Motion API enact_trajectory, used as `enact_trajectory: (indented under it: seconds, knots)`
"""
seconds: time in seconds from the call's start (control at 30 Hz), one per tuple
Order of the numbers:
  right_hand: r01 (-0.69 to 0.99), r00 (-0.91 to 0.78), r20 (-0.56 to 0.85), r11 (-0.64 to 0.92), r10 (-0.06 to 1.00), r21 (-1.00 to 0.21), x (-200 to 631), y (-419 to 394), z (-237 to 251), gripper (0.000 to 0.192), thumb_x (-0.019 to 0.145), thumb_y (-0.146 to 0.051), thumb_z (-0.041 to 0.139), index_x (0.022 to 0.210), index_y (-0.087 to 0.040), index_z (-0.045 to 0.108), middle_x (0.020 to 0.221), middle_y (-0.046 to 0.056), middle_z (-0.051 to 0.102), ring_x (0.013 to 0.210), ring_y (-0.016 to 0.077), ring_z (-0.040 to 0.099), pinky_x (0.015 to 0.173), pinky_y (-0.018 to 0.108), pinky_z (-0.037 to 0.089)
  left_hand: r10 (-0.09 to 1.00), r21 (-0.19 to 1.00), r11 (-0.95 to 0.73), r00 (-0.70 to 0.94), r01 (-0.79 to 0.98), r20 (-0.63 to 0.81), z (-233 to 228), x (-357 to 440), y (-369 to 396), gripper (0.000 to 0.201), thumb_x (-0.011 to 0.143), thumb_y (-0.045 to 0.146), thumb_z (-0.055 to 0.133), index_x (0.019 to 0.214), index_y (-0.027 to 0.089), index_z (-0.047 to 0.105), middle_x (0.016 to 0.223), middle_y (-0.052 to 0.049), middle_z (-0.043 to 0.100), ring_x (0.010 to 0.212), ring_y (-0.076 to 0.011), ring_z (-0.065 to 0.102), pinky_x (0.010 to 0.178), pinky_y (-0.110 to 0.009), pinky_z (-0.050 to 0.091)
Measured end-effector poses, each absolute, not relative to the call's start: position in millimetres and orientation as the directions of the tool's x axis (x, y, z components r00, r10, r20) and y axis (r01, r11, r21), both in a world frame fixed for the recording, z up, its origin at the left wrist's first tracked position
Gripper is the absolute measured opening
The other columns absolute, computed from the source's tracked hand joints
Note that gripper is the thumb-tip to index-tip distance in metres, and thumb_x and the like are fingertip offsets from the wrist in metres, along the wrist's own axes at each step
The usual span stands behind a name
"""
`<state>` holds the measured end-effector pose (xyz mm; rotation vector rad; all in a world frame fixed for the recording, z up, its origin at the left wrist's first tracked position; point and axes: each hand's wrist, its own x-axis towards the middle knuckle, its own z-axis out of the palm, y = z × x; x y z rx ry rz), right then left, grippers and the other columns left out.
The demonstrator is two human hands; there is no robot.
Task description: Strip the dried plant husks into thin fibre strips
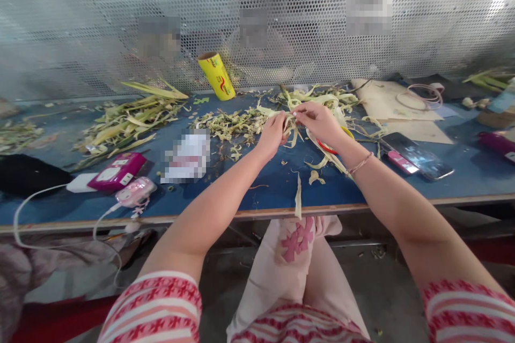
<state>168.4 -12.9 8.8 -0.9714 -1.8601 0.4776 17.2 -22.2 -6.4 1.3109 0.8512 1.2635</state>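
Observation:
My left hand (273,134) is closed, its fingers pinching a pale green strip of husk (292,131) above the table. Meeting it from the other side, my right hand (319,119) also pinches the husk between thumb and fingertips. Loose ends of the strip hang below the fingers. Partly hidden under my right wrist lies a red curved piece (326,147), with a yellow one beside it; I cannot make out the whole object. Behind both hands spreads a heap of husk strips (330,99). Shorter scraps (233,124) lie to the left of my left hand.
A yellow cardboard tube (217,77) stands tilted against the perforated metal screen (301,5). Longer leaves (132,118) are piled left. The blue table (241,187) also bears a magenta box (117,171), a cabled pink case (135,192), a phone (418,155) and brown card (390,99).

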Motion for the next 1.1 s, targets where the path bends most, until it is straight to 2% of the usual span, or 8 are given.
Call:
enact_trajectory:
  seconds: [0.23,0.47,0.63,0.8,0.9,1.03,1.1]
  knots:
    - [0.482,-0.232,0.591,0.619,0.773,-0.62,169,-15,12,0.013,0.086,-0.025,0.062,0.086,-0.02,0.073,0.092,0.006,0.069,0.087,0.0186,0.062,0.082,0.036,0.051,0.954,0.976,-0.213,0.204,-0.043,0.217,-9,16,-18,0.059,0.098,0.058,0.036,0.054,0.02,0.042,0.04,0.002,0.039,0.035,-0.0068,0.036,0.04,-0.024,0.029]
    - [0.492,-0.174,0.643,0.632,0.746,-0.599,166,-20,14,0.011,0.083,-0.021,0.066,0.091,-0.02,0.073,0.093,0.006,0.069,0.081,0.0169,0.062,0.078,0.035,0.053,0.953,0.976,-0.214,0.224,0.027,0.203,-6,17,-22,0.055,0.102,0.037,0.029,0.053,0.019,0.046,0.04,0.0,0.046,0.036,-0.0077,0.042,0.04,-0.021,0.032]
    - [0.471,-0.206,0.675,0.677,0.708,-0.566,164,-24,15,0.015,0.087,-0.027,0.064,0.095,-0.021,0.075,0.095,0.007,0.072,0.086,0.0196,0.065,0.081,0.039,0.054,0.958,0.98,-0.2,0.21,0.011,0.193,-1,19,-30,0.053,0.1,0.033,0.031,0.051,0.019,0.045,0.038,0.001,0.044,0.032,-0.0076,0.039,0.037,-0.021,0.029]
    - [0.442,-0.301,0.699,0.744,0.649,-0.502,163,-32,16,0.018,0.088,-0.023,0.062,0.096,-0.024,0.078,0.1,0.006,0.076,0.098,0.0218,0.065,0.094,0.043,0.05,0.962,0.979,-0.198,0.184,-0.047,0.203,-1,18,-32,0.049,0.1,0.035,0.037,0.054,0.019,0.045,0.04,0.002,0.044,0.034,-0.0075,0.04,0.039,-0.021,0.031]
    - [0.437,-0.327,0.689,0.75,0.646,-0.496,162,-34,15,0.019,0.09,-0.024,0.06,0.097,-0.025,0.078,0.098,0.005,0.076,0.098,0.0217,0.065,0.096,0.043,0.049,0.963,0.974,-0.203,0.16,-0.098,0.216,-4,18,-29,0.047,0.1,0.037,0.038,0.056,0.02,0.044,0.04,0.002,0.042,0.034,-0.0078,0.039,0.04,-0.022,0.031]
    - [0.44,-0.172,0.713,0.7,0.68,-0.562,164,-30,17,0.021,0.092,-0.031,0.057,0.099,-0.023,0.075,0.1,0.006,0.073,0.096,0.0206,0.064,0.087,0.039,0.052,0.971,0.97,-0.186,0.119,-0.155,0.206,-4,18,-26,0.048,0.099,0.047,0.04,0.059,0.021,0.038,0.041,0.005,0.034,0.035,-0.0069,0.032,0.04,-0.023,0.025]
    - [0.429,-0.062,0.678,0.633,0.732,-0.644,166,-27,17,0.024,0.094,-0.037,0.055,0.091,-0.02,0.072,0.088,0.006,0.07,0.083,0.0188,0.064,0.077,0.035,0.052,0.971,0.964,-0.213,0.077,-0.159,0.228,-4,16,-23,0.05,0.098,0.054,0.04,0.06,0.022,0.036,0.042,0.005,0.031,0.036,-0.0067,0.029,0.041,-0.023,0.023]
